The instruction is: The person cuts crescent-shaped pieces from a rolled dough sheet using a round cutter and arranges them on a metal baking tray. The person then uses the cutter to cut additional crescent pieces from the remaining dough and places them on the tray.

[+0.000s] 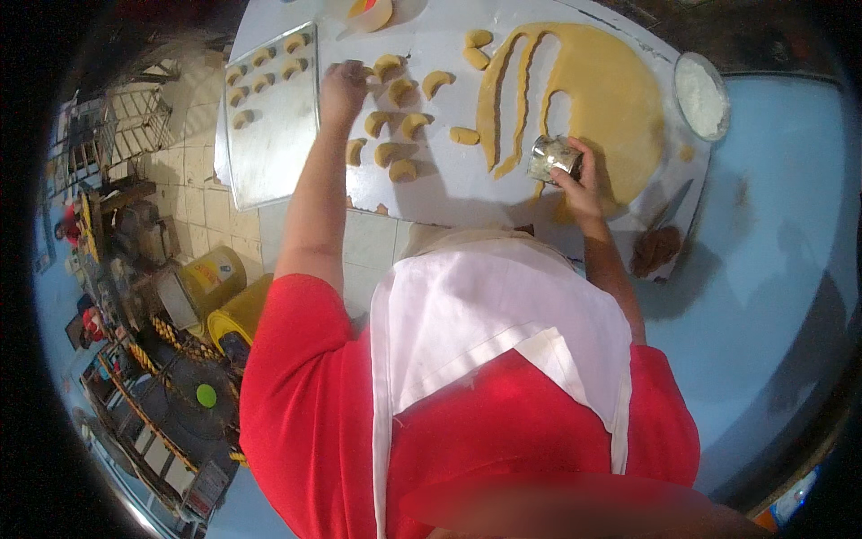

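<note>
My right hand point(584, 178) grips a shiny round metal cutter point(552, 158), which looks like a can. It is at the cut edge of a large yellow sheet of rolled dough point(613, 101), below a rounded gap. My left hand point(345, 91) is between a metal baking tray point(276, 155) and a loose group of dough crescents point(401, 91). A bit of dough point(368, 71) shows at its fingertips; whether they hold it or only touch it is unclear. Several crescents point(261, 82) sit in the tray's upper part. Wavy dough strips point(522, 101) lie left of the sheet.
A bowl of white powder point(700, 98) stands at the table's right edge. Near the lower right corner lie a knife point(673, 202) and a brown lump point(656, 249). A container point(369, 13) is at the top. Yellow buckets point(212, 279) stand on the floor at left.
</note>
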Action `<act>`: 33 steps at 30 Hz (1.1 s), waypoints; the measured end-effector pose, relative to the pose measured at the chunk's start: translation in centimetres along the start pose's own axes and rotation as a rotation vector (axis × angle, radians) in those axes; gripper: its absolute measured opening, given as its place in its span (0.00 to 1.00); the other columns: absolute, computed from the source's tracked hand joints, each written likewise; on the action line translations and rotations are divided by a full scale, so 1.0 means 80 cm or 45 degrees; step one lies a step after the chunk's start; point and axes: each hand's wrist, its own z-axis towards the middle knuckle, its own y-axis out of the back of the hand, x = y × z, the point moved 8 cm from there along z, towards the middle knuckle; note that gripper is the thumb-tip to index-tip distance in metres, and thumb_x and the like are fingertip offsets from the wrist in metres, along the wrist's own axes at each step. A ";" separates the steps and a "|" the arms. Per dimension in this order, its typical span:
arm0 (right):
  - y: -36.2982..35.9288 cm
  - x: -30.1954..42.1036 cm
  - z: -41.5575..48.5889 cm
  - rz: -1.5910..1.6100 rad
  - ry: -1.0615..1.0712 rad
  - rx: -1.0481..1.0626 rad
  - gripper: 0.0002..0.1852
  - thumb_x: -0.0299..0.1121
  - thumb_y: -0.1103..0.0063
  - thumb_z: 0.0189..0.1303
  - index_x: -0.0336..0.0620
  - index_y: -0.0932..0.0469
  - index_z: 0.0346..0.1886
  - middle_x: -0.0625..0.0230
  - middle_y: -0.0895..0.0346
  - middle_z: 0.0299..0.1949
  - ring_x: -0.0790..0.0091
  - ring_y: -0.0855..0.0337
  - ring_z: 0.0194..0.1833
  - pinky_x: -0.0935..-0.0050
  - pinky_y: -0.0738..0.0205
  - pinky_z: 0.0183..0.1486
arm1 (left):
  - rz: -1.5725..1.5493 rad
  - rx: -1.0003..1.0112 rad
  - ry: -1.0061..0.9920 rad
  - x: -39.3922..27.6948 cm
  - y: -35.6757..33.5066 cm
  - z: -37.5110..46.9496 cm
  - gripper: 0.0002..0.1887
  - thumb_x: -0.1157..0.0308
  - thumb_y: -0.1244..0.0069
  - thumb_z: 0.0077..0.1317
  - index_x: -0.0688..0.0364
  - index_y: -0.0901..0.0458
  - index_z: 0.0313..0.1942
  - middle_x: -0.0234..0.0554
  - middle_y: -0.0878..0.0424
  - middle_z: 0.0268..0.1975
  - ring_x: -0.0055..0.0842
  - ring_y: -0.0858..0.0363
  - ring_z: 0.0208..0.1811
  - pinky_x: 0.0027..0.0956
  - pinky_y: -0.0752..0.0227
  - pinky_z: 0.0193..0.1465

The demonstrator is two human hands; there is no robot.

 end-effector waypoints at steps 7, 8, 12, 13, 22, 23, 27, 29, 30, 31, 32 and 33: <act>0.045 0.062 0.058 -0.411 0.188 -0.369 0.39 0.33 0.20 0.59 0.43 0.32 0.72 0.57 0.29 0.64 0.56 0.26 0.66 0.56 0.24 0.65 | 0.216 0.356 0.164 0.062 -0.063 0.059 0.17 0.62 0.42 0.67 0.55 0.09 0.54 0.56 0.13 0.54 0.50 0.14 0.55 0.50 0.21 0.62; 0.048 0.069 0.067 -0.512 0.217 -0.401 0.40 0.34 0.19 0.57 0.43 0.31 0.71 0.55 0.28 0.64 0.54 0.26 0.66 0.54 0.25 0.66 | 0.171 0.194 0.130 0.049 -0.057 0.059 0.18 0.63 0.40 0.65 0.54 0.10 0.55 0.55 0.13 0.55 0.49 0.14 0.56 0.50 0.22 0.62; 0.042 0.081 0.102 -0.829 0.286 -0.476 0.41 0.37 0.15 0.52 0.42 0.29 0.68 0.49 0.27 0.64 0.47 0.26 0.66 0.51 0.32 0.70 | -0.334 -0.096 0.060 -0.017 -0.040 0.028 0.22 0.68 0.35 0.60 0.55 0.12 0.57 0.52 0.14 0.57 0.47 0.16 0.57 0.50 0.24 0.63; 0.036 0.080 0.108 -0.853 0.298 -0.462 0.41 0.37 0.16 0.52 0.42 0.29 0.68 0.49 0.27 0.64 0.47 0.26 0.66 0.51 0.32 0.70 | -0.375 -0.127 -0.045 -0.047 -0.040 0.008 0.24 0.74 0.35 0.59 0.58 0.13 0.58 0.55 0.14 0.58 0.46 0.16 0.56 0.48 0.22 0.61; 0.006 0.073 0.141 -1.054 0.294 -0.421 0.40 0.38 0.21 0.53 0.41 0.31 0.69 0.47 0.27 0.63 0.43 0.25 0.65 0.49 0.27 0.67 | -1.660 1.451 0.693 -0.198 -0.157 -0.266 0.17 0.72 0.47 0.78 0.55 0.19 0.65 0.32 0.13 0.47 0.22 0.14 0.45 0.29 0.20 0.51; 0.005 0.074 0.141 -1.045 0.291 -0.419 0.40 0.38 0.21 0.53 0.41 0.30 0.69 0.47 0.27 0.62 0.42 0.25 0.65 0.49 0.27 0.67 | -1.560 1.499 0.738 -0.195 -0.162 -0.283 0.17 0.71 0.48 0.79 0.54 0.20 0.65 0.31 0.13 0.47 0.22 0.14 0.45 0.29 0.20 0.51; 0.001 0.078 0.147 -1.062 0.284 -0.442 0.40 0.40 0.20 0.52 0.40 0.30 0.68 0.47 0.25 0.60 0.41 0.25 0.65 0.49 0.27 0.66 | -1.706 1.363 0.981 -0.182 -0.176 -0.300 0.16 0.68 0.46 0.79 0.53 0.19 0.64 0.31 0.12 0.44 0.23 0.12 0.43 0.31 0.16 0.50; -0.003 0.081 0.152 -1.107 0.314 -0.455 0.40 0.40 0.19 0.52 0.40 0.29 0.67 0.47 0.25 0.60 0.41 0.26 0.64 0.48 0.27 0.66 | -1.693 1.359 1.062 -0.174 -0.182 -0.302 0.16 0.67 0.46 0.79 0.53 0.19 0.63 0.32 0.12 0.44 0.24 0.10 0.42 0.32 0.15 0.49; -0.006 0.084 0.155 -1.131 0.352 -0.462 0.40 0.41 0.19 0.52 0.40 0.29 0.67 0.47 0.25 0.60 0.41 0.26 0.64 0.48 0.27 0.65 | -1.715 1.355 1.048 -0.175 -0.183 -0.301 0.15 0.67 0.46 0.79 0.53 0.19 0.63 0.33 0.12 0.44 0.24 0.10 0.41 0.33 0.14 0.48; -0.009 0.087 0.158 -1.155 0.389 -0.469 0.40 0.41 0.19 0.52 0.40 0.29 0.67 0.47 0.25 0.60 0.41 0.26 0.64 0.48 0.27 0.65 | -1.704 1.356 1.051 -0.175 -0.184 -0.301 0.15 0.66 0.46 0.79 0.53 0.19 0.63 0.33 0.11 0.44 0.25 0.10 0.41 0.33 0.14 0.47; -0.008 0.085 0.162 -1.169 0.355 -0.469 0.40 0.41 0.19 0.52 0.40 0.29 0.66 0.47 0.24 0.60 0.41 0.26 0.64 0.48 0.27 0.65 | -1.691 1.375 1.057 -0.175 -0.184 -0.302 0.15 0.66 0.47 0.79 0.54 0.19 0.63 0.33 0.11 0.44 0.25 0.09 0.40 0.33 0.14 0.46; -0.007 0.084 0.164 -1.182 0.318 -0.470 0.39 0.41 0.19 0.52 0.40 0.29 0.66 0.47 0.24 0.60 0.41 0.26 0.64 0.48 0.27 0.65 | -1.692 1.356 1.052 -0.176 -0.183 -0.301 0.15 0.66 0.47 0.79 0.54 0.19 0.63 0.33 0.11 0.44 0.25 0.09 0.40 0.33 0.14 0.46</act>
